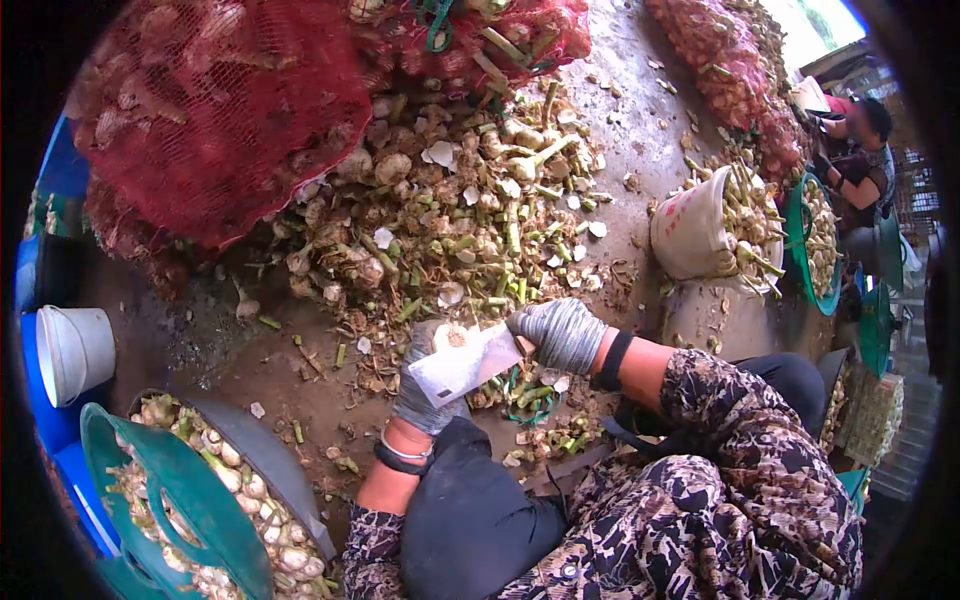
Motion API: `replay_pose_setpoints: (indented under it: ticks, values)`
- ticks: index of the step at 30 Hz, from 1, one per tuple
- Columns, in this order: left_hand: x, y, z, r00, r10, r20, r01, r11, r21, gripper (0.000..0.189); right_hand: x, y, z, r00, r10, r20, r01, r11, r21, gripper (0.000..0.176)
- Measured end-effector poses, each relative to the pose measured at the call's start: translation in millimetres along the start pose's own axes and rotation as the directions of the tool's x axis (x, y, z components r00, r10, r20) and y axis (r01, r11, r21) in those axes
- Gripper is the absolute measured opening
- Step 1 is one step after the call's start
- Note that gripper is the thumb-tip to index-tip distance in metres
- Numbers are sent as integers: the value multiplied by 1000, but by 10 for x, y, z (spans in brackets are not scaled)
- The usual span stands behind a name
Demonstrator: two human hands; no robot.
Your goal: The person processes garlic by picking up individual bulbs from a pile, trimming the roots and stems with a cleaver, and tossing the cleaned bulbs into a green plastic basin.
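My right hand (562, 332), in a grey striped glove, is closed round the handle of a wide-bladed knife (465, 362). The blade points left and crosses in front of my left hand (428, 390), also gloved. A garlic bulb (457, 338) shows its cut, pale face at the blade's upper edge, held in my left hand, whose fingers are partly hidden behind the blade. Just beyond both hands lies a heap of garlic bulbs, cut stalks and roots (400, 230).
Red mesh sacks (230, 120) lie behind the heap. A green basket (180, 500) of garlic stands at lower left, near a white bucket (78, 350). At right are a filled white bucket (690, 228), a green basket (815, 240) and a co-worker (868, 170).
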State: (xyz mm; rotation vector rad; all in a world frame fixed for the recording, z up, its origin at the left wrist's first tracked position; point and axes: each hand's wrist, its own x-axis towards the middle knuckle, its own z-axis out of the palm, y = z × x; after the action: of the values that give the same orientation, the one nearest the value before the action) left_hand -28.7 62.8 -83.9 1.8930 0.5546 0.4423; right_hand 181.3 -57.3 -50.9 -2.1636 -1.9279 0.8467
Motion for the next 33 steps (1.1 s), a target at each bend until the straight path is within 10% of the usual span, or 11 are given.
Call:
replay_pose_setpoints:
  ticks: [2,5,10,13,17,19,22,25,28,30,33]
  values:
    - [-5,277,-102,957,-290,-22,263,896,-359,53,85,274,216,983,180,33,-180,984,6,15]
    - [-24,392,-301,980,-73,-187,53,993,-109,53,7,581,82,881,454,-134,-439,889,130,14]
    - [101,264,-158,994,-60,-89,59,998,-15,51,239,-428,-63,948,305,88,-195,341,920,41]
    - [129,235,-269,972,200,-120,-155,939,308,61,373,-614,-59,983,179,47,-112,377,919,43]
    - [-106,-298,-279,976,-129,-172,86,968,-237,51,373,-640,-67,987,162,9,-93,518,850,46]
    - [-77,-171,-243,929,-357,101,262,437,-861,31,362,-636,-21,996,77,-54,-10,654,756,49]
    - [-197,-1207,-16,933,249,261,56,615,-787,32,244,-603,-224,995,-56,-87,91,877,471,51]
    - [-331,-763,-138,988,-55,144,62,997,-46,34,150,-571,-381,990,-136,-36,140,970,199,42]
    - [-178,-260,-240,948,317,3,-233,691,684,26,132,-460,-423,1000,-3,18,-2,974,226,32]
    - [-211,202,-571,897,-434,-81,378,850,-367,29,123,-111,-218,987,161,21,-160,951,266,29]
    - [-308,926,-1313,913,-246,-324,-307,107,-946,50,-29,212,-84,925,376,-48,-347,891,293,30]
